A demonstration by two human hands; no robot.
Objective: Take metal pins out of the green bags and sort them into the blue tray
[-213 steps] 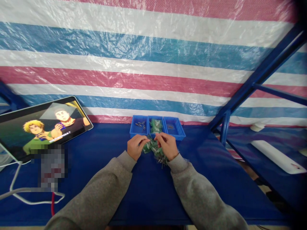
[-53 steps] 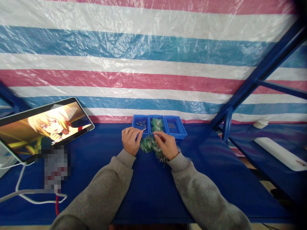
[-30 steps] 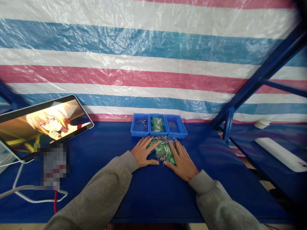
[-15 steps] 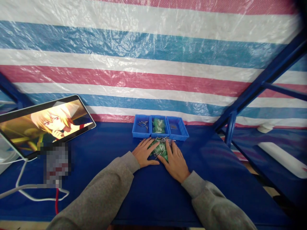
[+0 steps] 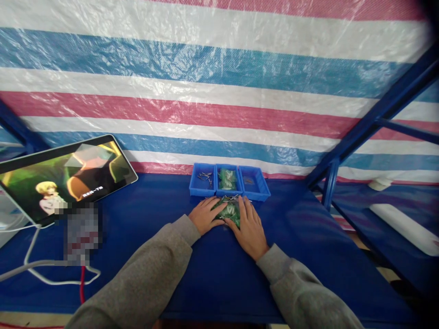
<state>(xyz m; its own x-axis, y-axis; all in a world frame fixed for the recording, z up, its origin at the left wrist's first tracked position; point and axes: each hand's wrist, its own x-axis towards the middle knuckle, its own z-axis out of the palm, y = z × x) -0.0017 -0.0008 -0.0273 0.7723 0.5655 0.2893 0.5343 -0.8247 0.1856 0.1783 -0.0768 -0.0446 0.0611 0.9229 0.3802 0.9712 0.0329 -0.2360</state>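
From here I'd call this corralling: left hand [image 5: 205,216] and right hand [image 5: 252,231] spread against green packets [image 5: 231,211], next probably needs a pinch.

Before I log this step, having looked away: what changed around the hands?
The left hand and right hand moved from pinching over the green packets to lying open against either side, the pile squeezed narrower between them. The three blue bins stayed put.
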